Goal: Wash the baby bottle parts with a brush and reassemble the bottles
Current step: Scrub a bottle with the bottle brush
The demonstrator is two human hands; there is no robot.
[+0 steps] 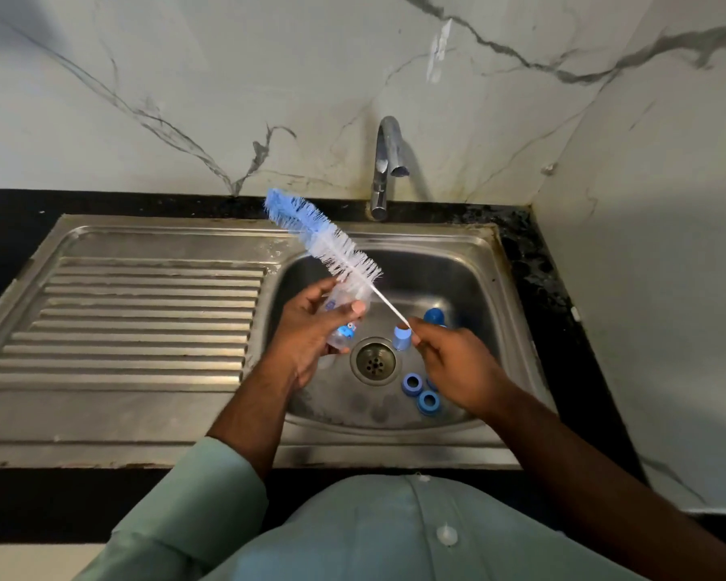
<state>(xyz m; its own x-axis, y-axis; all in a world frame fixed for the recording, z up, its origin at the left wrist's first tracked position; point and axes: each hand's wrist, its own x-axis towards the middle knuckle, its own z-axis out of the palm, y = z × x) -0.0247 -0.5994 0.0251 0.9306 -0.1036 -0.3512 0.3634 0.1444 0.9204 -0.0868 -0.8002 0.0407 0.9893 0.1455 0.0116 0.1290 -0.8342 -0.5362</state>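
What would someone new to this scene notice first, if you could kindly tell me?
First comes the long blue-and-white bottle brush, slanting up over the sink basin, its thin handle pinched by the right hand. Next, the clear baby bottle gripped in the left hand just left of the drain. Then several blue bottle parts lying on the basin floor beside the drain, below the dry faucet.

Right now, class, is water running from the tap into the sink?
No: the tap shows no stream below its spout, while the hands hold the brush and the bottle over the sink.
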